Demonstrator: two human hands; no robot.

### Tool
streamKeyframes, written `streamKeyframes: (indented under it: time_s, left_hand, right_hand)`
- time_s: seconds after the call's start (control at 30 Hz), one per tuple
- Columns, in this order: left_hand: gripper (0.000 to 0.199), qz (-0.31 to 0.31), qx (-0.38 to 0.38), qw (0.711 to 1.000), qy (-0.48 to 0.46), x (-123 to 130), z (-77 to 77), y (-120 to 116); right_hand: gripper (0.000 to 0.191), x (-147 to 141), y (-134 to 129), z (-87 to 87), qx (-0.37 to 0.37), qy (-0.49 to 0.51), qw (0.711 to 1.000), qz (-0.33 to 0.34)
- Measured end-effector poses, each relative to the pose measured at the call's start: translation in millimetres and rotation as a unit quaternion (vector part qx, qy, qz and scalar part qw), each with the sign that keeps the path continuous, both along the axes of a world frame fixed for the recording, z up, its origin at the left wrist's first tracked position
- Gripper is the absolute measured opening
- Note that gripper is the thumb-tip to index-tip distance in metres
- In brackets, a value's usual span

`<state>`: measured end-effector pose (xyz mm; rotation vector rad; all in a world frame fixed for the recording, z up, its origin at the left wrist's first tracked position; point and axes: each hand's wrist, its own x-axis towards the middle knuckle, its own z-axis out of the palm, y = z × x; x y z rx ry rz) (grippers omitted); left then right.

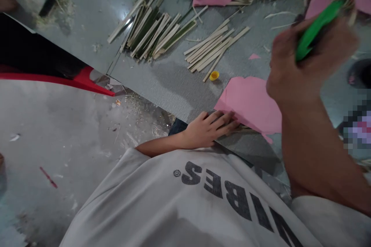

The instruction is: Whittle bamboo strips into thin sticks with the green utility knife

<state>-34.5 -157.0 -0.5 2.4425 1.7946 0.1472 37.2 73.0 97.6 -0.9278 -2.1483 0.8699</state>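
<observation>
Two hands: left hand (211, 131) spread, gripping nothing, at 8 o'clock edge of pink paper (252, 102); right hand (314, 67), at 2 o'clock, wrapped around blurred green object (317, 32). Paper on grey table (174, 85); yellow cap (214, 75) at 10 o'clock.

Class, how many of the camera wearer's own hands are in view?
2: left hand at the lower-left edge of the nearest pink paper; right hand raised, gripping a green object.
</observation>
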Motion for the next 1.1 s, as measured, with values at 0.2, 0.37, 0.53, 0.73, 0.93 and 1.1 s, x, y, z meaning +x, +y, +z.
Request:
streamKeyframes:
  time_s: [0.2,0.37,0.53,0.73,0.93,1.1]
  left_hand:
    - [0.098,0.063,-0.001,0.998,0.011,-3.2,-2.1,-11.0]
    - [0.100,0.094,-0.002,0.995,0.013,-10.0,-4.1,-17.5]
    - [0.107,0.138,-0.006,0.990,-0.003,-2.9,-8.9,-20.3]
    - [0.118,0.210,-0.010,0.978,-0.009,16.9,-21.4,-29.9]
    - [0.108,0.229,0.018,0.973,-0.013,5.2,-25.9,-38.5]
    - [0.112,0.219,0.025,0.975,0.007,-23.8,-20.6,-45.0]
  right_hand:
    - [0.042,86.7,-41.2,-48.2,0.077,-0.303,0.950,-0.004]
    - [0.035,106.8,-54.7,-78.6,0.053,-0.412,0.910,-0.009]
    - [0.035,102.6,-54.8,-72.4,0.035,-0.436,0.899,-0.010]
    - [0.036,102.8,-56.3,-73.3,0.032,-0.452,0.891,-0.022]
    - [0.039,103.0,-56.4,-83.6,0.035,-0.420,0.906,-0.021]
    - [0.028,111.4,-64.0,-77.4,0.029,-0.342,0.939,-0.012]
